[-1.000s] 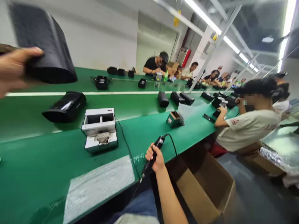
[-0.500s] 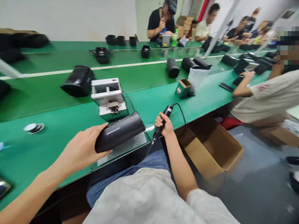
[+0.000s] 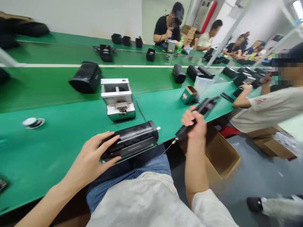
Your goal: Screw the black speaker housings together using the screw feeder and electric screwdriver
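My left hand (image 3: pixel 97 154) is wrapped over the left end of a long black casing (image 3: pixel 136 137), which looks like a speaker body. The casing lies on its side near the green table's front edge. Its ribbed side faces up, and a small silvery knob (image 3: pixel 158 128) sticks out at its right end. In the fist of my right hand (image 3: pixel 195 124) is a black electric screwdriver (image 3: pixel 186 130), blurred by motion. Its thin bit points down and left, apart from the casing. Behind the casing stands a silver screw feeder (image 3: pixel 120 102).
Another black casing (image 3: pixel 86 77) stands behind the feeder, left. A round silvery part (image 3: pixel 33 122) lies at left. A small green box (image 3: pixel 189 94) is at right. Below the edge sits an open cardboard box (image 3: pixel 222 156). A co-worker (image 3: pixel 272 97) sits at right; others work farther back.
The casing has rolled over, its smooth printed face giving way to a ribbed side. My right hand has swung the screwdriver up and to the right. The view has shifted slightly.
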`<state>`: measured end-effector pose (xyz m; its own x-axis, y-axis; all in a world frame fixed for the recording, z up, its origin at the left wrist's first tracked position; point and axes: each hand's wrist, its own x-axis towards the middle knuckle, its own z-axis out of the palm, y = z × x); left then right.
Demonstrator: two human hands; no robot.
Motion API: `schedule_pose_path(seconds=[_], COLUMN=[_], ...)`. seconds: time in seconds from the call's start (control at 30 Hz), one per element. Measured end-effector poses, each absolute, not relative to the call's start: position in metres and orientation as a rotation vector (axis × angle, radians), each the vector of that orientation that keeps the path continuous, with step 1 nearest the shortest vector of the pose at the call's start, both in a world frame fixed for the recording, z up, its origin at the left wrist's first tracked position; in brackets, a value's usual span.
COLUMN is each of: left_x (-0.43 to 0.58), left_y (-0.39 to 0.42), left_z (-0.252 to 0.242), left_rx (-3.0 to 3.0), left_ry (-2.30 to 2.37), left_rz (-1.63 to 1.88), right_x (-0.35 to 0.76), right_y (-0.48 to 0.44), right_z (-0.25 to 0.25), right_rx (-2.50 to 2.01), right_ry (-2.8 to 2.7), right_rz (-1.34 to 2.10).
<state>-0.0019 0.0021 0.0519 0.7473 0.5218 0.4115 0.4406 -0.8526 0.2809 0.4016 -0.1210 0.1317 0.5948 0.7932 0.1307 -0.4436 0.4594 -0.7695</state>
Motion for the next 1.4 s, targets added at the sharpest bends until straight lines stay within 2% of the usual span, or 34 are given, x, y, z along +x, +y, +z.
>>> schedule_pose_path(seconds=[0.13,0.23,0.43,0.57,1.1,1.4], left_x=[-0.012,-0.01,-0.006,-0.006,-0.004,-0.002], left_y=[-0.013,-0.015,-0.008,-0.009,-0.006,-0.007], left_z=[0.026,0.014,0.006,0.003,0.002,0.003], left_rx=[2.258,2.072,2.028,2.006,1.994,1.994], left_ry=[0.932,0.958,0.893,0.858,0.799,0.812], left_rz=[0.713,0.686,0.746,0.756,0.747,0.74], right_x=[0.387,0.346,0.268,0.25,0.247,0.246], right_y=[-0.1,-0.055,0.047,0.082,0.125,0.123], right_z=[0.208,0.231,0.219,0.215,0.209,0.209], right_rx=[-0.701,-0.67,-0.496,-0.51,-0.828,-0.651], right_ry=[-0.676,-0.895,-1.15,-1.203,-1.265,-1.326], right_rz=[0.432,0.177,0.247,0.228,0.173,0.166])
